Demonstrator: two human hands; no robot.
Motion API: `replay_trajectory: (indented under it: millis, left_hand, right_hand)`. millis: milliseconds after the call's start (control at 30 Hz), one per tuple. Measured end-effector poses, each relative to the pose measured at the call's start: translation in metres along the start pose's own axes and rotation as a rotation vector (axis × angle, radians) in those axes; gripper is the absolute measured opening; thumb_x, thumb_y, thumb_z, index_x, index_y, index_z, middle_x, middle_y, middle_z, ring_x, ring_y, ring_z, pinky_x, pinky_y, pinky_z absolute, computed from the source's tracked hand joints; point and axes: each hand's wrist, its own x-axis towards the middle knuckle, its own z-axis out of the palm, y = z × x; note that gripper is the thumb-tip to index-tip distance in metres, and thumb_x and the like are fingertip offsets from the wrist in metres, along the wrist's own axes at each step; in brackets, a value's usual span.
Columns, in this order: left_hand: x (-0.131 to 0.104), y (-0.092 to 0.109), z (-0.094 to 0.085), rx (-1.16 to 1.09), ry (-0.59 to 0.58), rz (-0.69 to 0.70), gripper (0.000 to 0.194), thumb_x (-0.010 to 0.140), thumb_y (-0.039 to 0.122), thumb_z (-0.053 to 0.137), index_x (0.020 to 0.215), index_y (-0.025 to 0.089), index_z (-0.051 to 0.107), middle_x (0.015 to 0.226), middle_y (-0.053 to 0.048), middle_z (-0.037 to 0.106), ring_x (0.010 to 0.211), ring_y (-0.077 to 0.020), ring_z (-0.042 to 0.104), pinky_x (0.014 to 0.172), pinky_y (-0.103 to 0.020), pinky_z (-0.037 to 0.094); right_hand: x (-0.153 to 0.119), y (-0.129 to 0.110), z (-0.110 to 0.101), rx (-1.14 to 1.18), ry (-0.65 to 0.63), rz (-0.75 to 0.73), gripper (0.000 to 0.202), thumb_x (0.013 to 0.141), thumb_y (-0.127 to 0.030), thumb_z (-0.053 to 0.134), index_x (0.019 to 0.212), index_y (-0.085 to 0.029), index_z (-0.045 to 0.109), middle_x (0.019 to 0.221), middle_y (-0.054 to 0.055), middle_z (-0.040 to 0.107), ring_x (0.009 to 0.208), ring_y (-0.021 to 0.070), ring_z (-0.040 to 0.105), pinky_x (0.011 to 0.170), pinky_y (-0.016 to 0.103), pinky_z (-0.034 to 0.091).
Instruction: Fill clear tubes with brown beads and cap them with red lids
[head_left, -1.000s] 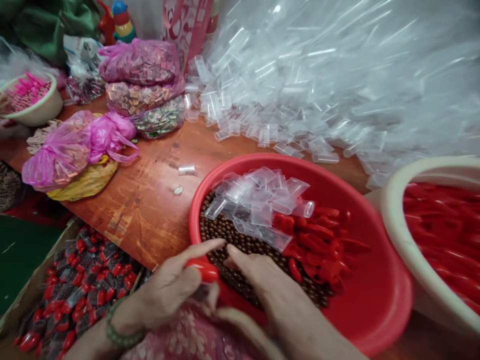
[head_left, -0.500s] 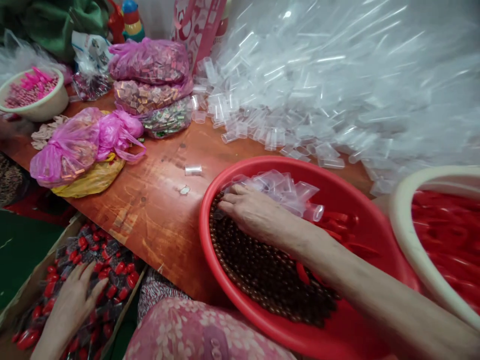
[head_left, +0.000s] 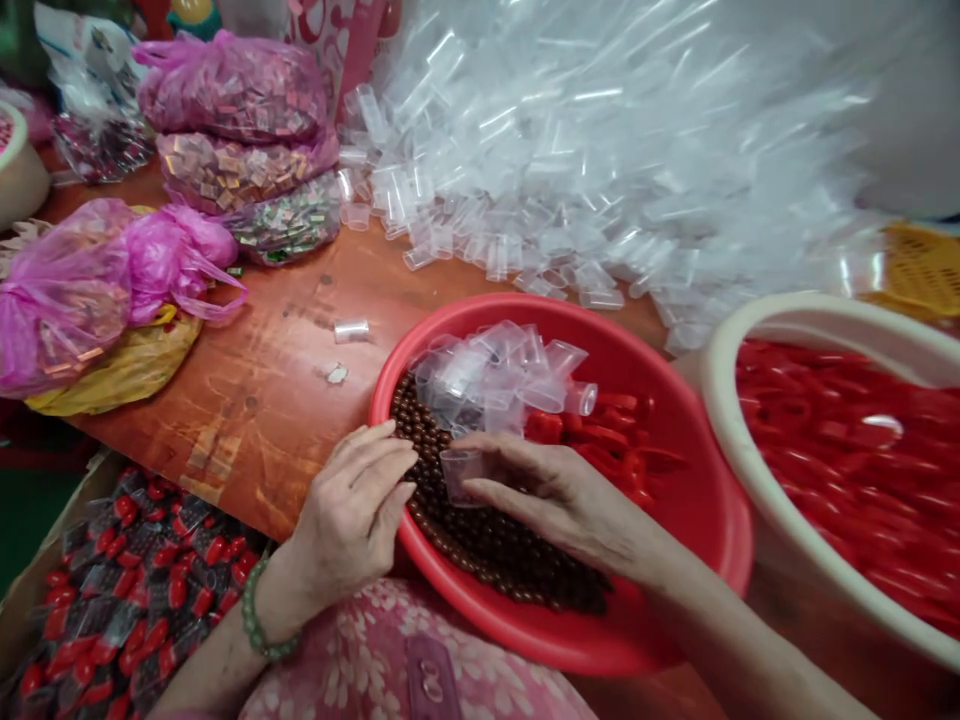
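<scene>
A red basin (head_left: 720,530) holds dark brown beads (head_left: 510,565), clear plastic cups (head_left: 480,370) and red plastic pieces (head_left: 622,440). Over the beads, my right hand (head_left: 555,490) pinches one clear cup (head_left: 460,476) between thumb and fingers. My left hand (head_left: 352,510), with a green bracelet on its wrist, is at the basin's left rim, fingers slightly bent and apart, nothing seen in it. Below on the left, a box (head_left: 97,490) is filled with small clear cups with red parts (head_left: 150,600).
A big heap of clear cups (head_left: 525,170) covers the table's back. Pink bags (head_left: 232,90) of small pieces lie at the left. A lone cup (head_left: 352,330) lies on the table (head_left: 277,400). A cream basin (head_left: 724,420) of red pieces stands right.
My left hand has risen from the box to the red basin's rim. My right hand has drawn back from the cups and now has one cup in its grip. The view has shifted right.
</scene>
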Motion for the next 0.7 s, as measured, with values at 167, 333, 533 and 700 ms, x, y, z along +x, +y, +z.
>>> replay_trajectory:
  millis: [167,333,533,700]
  left_hand:
    - [0.004,-0.004,0.011,0.134,-0.102,0.043,0.021,0.090,0.013,0.051,0.107,0.008,0.061,0.109,-0.016,0.070,0.120,-0.0283,0.058,0.101,-0.050,0.050]
    - [0.002,-0.005,0.008,0.160,-0.184,0.043,0.023,0.092,0.014,0.047,0.109,0.008,0.061,0.113,-0.015,0.069,0.125,-0.0280,0.055,0.105,-0.051,0.046]
    - [0.001,-0.008,0.010,0.126,-0.205,0.026,0.024,0.094,0.016,0.045,0.111,0.008,0.061,0.115,-0.014,0.068,0.128,-0.0273,0.051,0.108,-0.052,0.042]
    - [0.001,-0.004,0.003,0.156,-0.278,0.035,0.027,0.095,0.020,0.046,0.114,0.008,0.059,0.120,-0.015,0.066,0.132,-0.0286,0.047,0.110,-0.054,0.038]
  right_hand:
    - [-0.006,0.009,0.013,0.263,0.103,0.176,0.027,0.087,-0.038,0.059,0.105,-0.018,0.059,0.070,0.000,0.063,0.056,0.0130,0.059,0.052,0.026,0.050]
    - [-0.018,0.016,0.030,0.162,0.195,0.256,0.022,0.089,-0.038,0.053,0.099,-0.018,0.055,0.065,-0.001,0.060,0.051,0.0129,0.057,0.048,0.025,0.048]
    - [-0.031,0.020,0.032,-0.301,0.110,0.145,0.023,0.092,-0.020,0.041,0.108,-0.018,0.058,0.096,0.008,0.068,0.083,0.0180,0.066,0.075,0.032,0.052]
    - [-0.035,0.023,0.020,-0.598,-0.086,0.190,0.009,0.087,-0.015,0.050,0.082,-0.019,0.055,0.077,0.004,0.063,0.070,0.0168,0.061,0.062,0.027,0.046]
